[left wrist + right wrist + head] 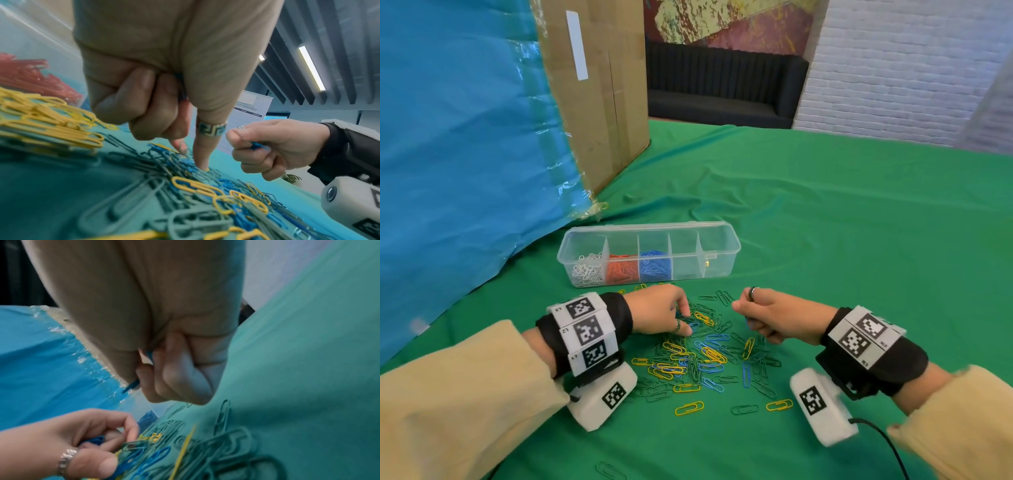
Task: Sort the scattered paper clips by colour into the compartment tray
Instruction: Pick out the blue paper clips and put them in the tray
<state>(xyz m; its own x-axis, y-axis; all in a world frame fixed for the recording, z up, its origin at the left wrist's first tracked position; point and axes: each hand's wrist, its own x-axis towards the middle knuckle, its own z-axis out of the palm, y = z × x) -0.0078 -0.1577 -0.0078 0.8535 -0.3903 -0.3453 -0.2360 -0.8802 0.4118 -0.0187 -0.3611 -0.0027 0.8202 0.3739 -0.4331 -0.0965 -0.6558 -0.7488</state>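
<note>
Both hands are working low over the pile of loose paper clips (705, 356) that I am watching on the green cloth (842, 222). My left hand (659, 310) is reaching down into the far side of the pile, 1 ringed finger (202, 155) pressing its tip onto the clips while the other fingers are curling in; the right wrist view is showing blue clips (93, 441) bunched under those curled fingers. My right hand (774, 317) is hovering just right of it, fingers curled into a loose fist and pinching a blue clip (258, 146) whose end is poking out below the thumb.

Yellow, blue and green clips are lying tangled together between my wrists, with a few strays nearer me. Beyond the pile, close to my left hand, the clear compartment tray (719, 240) is sitting with 5 sections: white clips (587, 270) are filling the leftmost, red clips (621, 269) the next, sorted blue clips (655, 265) the 3rd. I am seeing something small and yellow in the rightmost, too small to identify.

A blue plastic sheet (458, 154) and a cardboard box (599, 85) are standing at the left. In the left wrist view a white sign (252, 107) is reading "out calendar"; its other lines are too blurred to read.
</note>
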